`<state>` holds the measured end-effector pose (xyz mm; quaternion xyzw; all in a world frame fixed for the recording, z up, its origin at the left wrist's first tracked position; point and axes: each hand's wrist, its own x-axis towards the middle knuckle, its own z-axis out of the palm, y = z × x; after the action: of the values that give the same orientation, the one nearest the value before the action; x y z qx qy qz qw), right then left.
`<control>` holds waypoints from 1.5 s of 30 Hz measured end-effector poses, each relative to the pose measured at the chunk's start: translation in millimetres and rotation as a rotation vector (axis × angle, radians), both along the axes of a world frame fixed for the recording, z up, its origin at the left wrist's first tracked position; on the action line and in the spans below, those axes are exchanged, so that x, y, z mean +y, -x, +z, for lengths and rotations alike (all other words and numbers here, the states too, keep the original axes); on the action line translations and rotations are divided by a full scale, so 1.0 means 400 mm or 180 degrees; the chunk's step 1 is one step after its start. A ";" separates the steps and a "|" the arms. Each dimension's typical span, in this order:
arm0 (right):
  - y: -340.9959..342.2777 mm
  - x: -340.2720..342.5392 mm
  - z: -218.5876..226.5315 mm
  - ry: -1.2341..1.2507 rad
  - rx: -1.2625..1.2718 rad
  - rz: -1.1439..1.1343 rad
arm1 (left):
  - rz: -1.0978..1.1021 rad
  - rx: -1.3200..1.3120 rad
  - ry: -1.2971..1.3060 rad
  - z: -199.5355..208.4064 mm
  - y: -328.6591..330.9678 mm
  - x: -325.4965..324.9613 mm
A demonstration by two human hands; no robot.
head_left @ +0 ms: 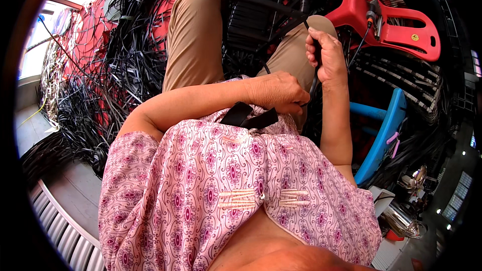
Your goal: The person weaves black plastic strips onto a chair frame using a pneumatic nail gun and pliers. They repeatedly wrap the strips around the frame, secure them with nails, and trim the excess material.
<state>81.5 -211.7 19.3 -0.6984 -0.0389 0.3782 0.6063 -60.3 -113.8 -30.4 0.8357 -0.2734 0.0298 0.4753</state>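
Note:
My left hand reaches across my lap with its fingers closed on a thin black strip. To its right and a little farther off, my right hand is raised in a fist around the same strip. The strip runs between both hands, and a short piece stands up above the right thumb. Just ahead, between my knees, is a black frame with dark strips across it; its lower part is hard to make out.
Loose black strips lie in a tangled heap over red material at the left. A red plastic chair with a corded tool on it stands at the far right. Nearer is a blue stool. Metal vessels sit at the lower right.

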 end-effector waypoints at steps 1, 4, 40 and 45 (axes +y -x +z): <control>0.000 0.004 0.001 0.0065 0.0005 0.0049 | 0.0013 0.0020 -0.0004 0.000 0.000 0.001; -0.014 0.013 -0.007 0.0042 0.0179 0.0058 | 0.0042 0.0057 0.0026 0.004 -0.001 0.004; -0.033 0.051 -0.054 -0.0157 -0.0173 -0.0409 | 0.0119 0.0421 0.0317 0.032 -0.022 0.033; 0.014 0.084 -0.113 -0.0538 -0.0584 -0.1028 | 0.1468 -0.0057 -0.0262 0.052 -0.049 0.096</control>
<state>75.9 -177.9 -25.9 -0.6738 -0.0130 0.2062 0.7095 -40.5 -75.5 -9.5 0.8945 -0.0805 0.1338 0.4190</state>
